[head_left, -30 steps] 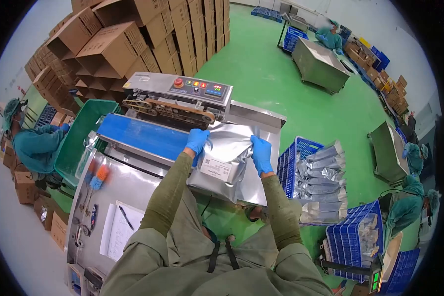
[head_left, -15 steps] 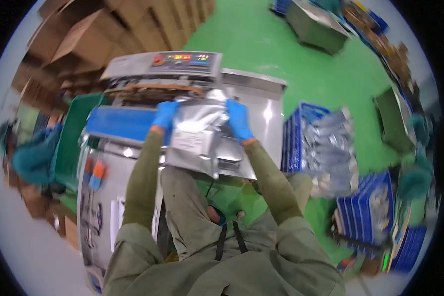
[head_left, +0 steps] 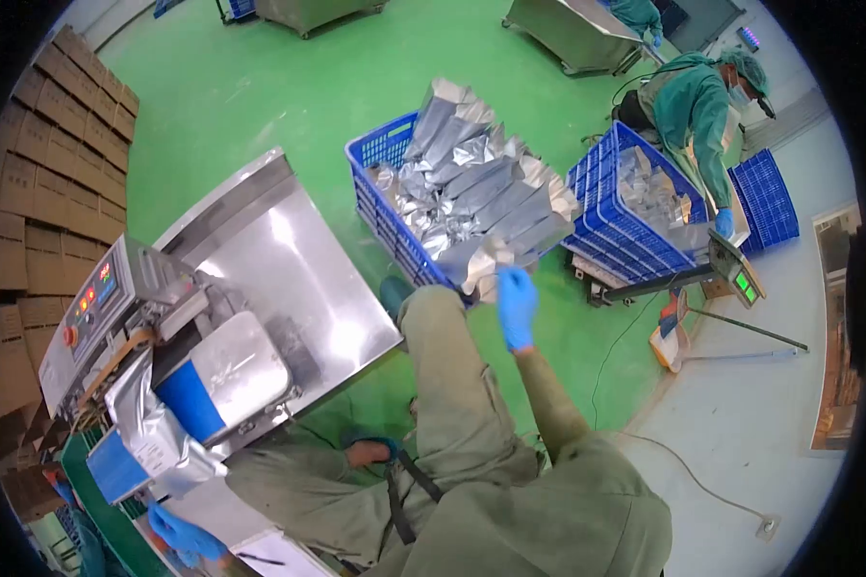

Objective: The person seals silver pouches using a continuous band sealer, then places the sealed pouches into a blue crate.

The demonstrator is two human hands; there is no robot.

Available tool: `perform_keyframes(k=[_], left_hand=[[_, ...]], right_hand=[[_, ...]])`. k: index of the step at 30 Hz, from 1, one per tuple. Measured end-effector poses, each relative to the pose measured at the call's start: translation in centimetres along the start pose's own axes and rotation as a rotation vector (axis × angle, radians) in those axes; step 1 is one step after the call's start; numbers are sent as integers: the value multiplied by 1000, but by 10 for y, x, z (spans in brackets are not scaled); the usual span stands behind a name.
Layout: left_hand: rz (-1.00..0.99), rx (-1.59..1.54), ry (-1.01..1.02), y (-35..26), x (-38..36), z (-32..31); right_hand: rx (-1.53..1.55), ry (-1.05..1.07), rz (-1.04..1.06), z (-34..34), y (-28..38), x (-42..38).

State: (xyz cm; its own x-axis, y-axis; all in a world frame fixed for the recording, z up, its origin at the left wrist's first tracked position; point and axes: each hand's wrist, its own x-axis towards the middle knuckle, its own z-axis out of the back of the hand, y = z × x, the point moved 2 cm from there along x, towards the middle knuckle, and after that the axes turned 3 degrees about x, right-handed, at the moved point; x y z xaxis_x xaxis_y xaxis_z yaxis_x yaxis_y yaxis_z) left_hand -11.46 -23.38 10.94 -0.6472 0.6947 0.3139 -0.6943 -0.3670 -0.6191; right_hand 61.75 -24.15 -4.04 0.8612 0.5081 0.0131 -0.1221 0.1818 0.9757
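Note:
A silver foil bag [head_left: 154,438] with a printed label lies across the blue belt of the sealing machine [head_left: 101,298], its far end at the sealing head. Just below the bag, my left hand [head_left: 185,534] in a blue glove is held with fingers stretched out and nothing in it. At the near end of a blue crate [head_left: 380,216], my blue-gloved right hand [head_left: 517,306] has its fingers drawn together at the edge of the closest foil pouch [head_left: 486,264]. Several more upright foil pouches [head_left: 481,188] fill that crate.
A bare metal plate [head_left: 226,375] and steel tray [head_left: 289,250] adjoin the sealer. Stacked cartons [head_left: 53,163] line the left. Another blue crate [head_left: 611,202] stands by a scale display [head_left: 741,279], where a co-worker [head_left: 693,115] leans over. A green bin [head_left: 87,481] sits at lower left.
Both hands have let go of the foil bag, which now rests on the sealer's belt. My right hand has reached over to the crate, and the view has turned right.

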Motion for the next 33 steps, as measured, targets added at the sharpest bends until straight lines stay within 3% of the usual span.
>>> perform_keyframes(k=[1,2,4,6,7,9,11,14,16,17,18,20,23,26,27,30,33], left_hand=[[114,78,24,0,-23,13],[-71,85,-63,31,-33,14],[-350,250,-173,65,-61,12],[-546,577,-207,56,-93,15],[-614,596,-175,44,-99,17],[-758,626,-115,14,-112,13],[-785,652,-72,-2,-116,11],[-681,511,55,14,-124,7],[-508,287,220,58,-119,5],[-261,201,249,51,-125,4],[-14,115,275,26,-141,-4],[31,-31,277,1,-164,-8],[-89,-84,373,-26,-180,-12],[-258,-140,395,-66,-193,-19],[-263,-167,399,-71,-193,-24],[-277,-213,385,-85,-183,-32],[-267,-242,393,-98,-172,-48]], right_hand=[[-131,-67,-78,46,-58,6],[-339,-62,-106,80,-117,10],[-145,-83,-384,100,-210,19],[-234,-105,-298,86,-283,59],[-281,-115,-263,81,-303,78],[477,-111,-280,40,-309,143],[213,-406,-651,30,-329,175],[-613,-251,-628,36,-278,182],[-392,-263,-580,35,-277,177],[-284,-274,-559,37,-279,172],[55,-266,-568,32,-291,167],[738,-246,-546,16,-310,161],[973,-119,-637,10,-298,156],[814,-119,-598,9,-301,144],[860,-175,-515,15,-218,117],[838,-242,-588,-2,-265,93],[556,-395,-603,-3,-307,68]])
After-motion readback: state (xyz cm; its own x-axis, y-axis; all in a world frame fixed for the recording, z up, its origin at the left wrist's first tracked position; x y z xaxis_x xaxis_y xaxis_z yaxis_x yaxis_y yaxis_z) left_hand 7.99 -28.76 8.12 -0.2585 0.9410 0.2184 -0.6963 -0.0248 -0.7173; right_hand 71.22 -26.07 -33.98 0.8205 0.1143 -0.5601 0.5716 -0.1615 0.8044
